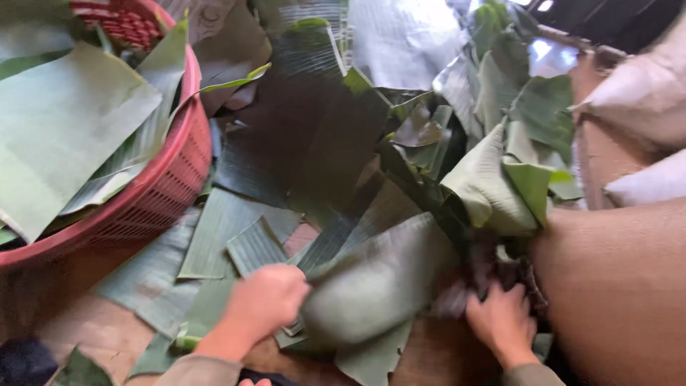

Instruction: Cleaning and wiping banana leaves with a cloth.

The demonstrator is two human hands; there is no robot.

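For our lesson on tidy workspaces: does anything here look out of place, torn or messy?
Yes. Green leaf pieces lie scattered and overlapping on the floor, ragged-edged, beside the red basket where others are stacked. The left hand grips a blurred leaf; the right hand presses a dark cloth.

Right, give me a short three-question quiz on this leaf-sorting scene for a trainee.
1. True or false: the red basket holds cut green leaf pieces.
2. Multiple choice: the left hand grips A) a knife, B) the edge of a large leaf piece, C) the basket rim.
3. Short answer: what is the right hand resting on, and where does it sit relative to the brown sack?

Key
1. True; flat leaf pieces lie inside it at the upper left.
2. B; the picture is blurred, but the fist closes at the leaf's left edge.
3. On a dark bundle, too blurred to identify, just left of the sack.
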